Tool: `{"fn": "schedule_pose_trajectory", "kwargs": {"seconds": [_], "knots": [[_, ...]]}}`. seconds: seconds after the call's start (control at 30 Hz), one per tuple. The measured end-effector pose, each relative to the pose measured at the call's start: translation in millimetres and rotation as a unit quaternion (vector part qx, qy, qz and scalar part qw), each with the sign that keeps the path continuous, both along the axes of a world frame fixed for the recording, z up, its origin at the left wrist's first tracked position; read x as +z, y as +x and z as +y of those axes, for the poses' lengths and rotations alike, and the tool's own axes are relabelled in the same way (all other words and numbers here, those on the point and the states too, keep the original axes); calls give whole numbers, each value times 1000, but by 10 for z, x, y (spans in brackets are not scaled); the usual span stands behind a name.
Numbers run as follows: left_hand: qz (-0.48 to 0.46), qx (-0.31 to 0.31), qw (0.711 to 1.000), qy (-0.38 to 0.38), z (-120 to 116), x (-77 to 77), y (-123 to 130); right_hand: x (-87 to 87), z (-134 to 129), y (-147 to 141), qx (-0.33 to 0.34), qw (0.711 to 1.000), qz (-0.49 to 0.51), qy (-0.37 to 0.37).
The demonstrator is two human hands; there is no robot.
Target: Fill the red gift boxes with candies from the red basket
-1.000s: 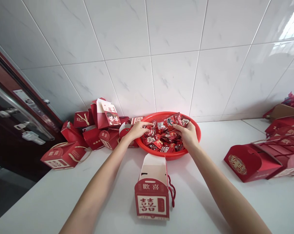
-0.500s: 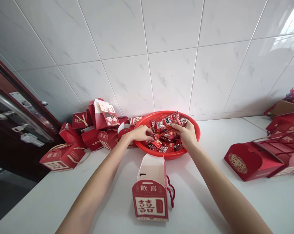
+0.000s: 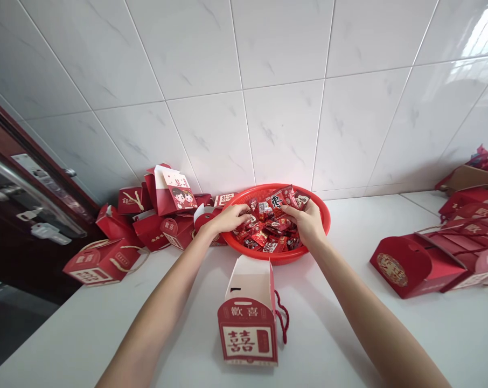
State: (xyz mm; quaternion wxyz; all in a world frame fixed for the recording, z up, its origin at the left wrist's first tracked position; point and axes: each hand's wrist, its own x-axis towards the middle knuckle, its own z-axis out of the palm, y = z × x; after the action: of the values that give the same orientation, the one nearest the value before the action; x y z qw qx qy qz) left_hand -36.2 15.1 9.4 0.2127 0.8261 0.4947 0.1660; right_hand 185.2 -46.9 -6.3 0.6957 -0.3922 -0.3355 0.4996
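A red plastic basket [image 3: 327,221] holds many small wrapped sweets [image 3: 270,237] in red, with white and gold print. My left hand [image 3: 231,218] reaches in over its left side, fingers curled at a small wrapped sweet. At the right side, my right hand [image 3: 308,221] has its thumb and fingers closed on a red packet [image 3: 277,200] with a large dark character. In front of the basket stands an open-topped red and white gift box [image 3: 248,337], its inside white. A dark red cord handle [image 3: 283,318] hangs at the box's right side.
Several red gift boxes [image 3: 149,226] are heaped left of the basket, some with rope handles. More red boxes [image 3: 417,264] stand at the right, near a cardboard carton [image 3: 468,179]. A white tiled wall [image 3: 284,124] rises behind the white tabletop [image 3: 325,339]. Keys [image 3: 50,233] hang in a dark door at left.
My left fingers have lifted slightly and drawn back toward the basket's left rim. The right hand stays at the packet. The whole view has shifted a little.
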Motion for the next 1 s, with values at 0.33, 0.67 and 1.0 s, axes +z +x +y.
{"fn": "schedule_pose_trajectory", "kwargs": {"seconds": [0.33, 0.67, 1.0], "knots": [[59, -25, 998, 0, -111, 118, 57, -13, 0, -4, 1, 1000, -7, 6], [55, -61, 992, -98, -208, 28, 217, -3, -8, -5, -5, 1000, -16, 1], [-295, 8, 954, -56, -132, -116, 93, -44, 2, 16, 19, 999, -23, 18]]}}
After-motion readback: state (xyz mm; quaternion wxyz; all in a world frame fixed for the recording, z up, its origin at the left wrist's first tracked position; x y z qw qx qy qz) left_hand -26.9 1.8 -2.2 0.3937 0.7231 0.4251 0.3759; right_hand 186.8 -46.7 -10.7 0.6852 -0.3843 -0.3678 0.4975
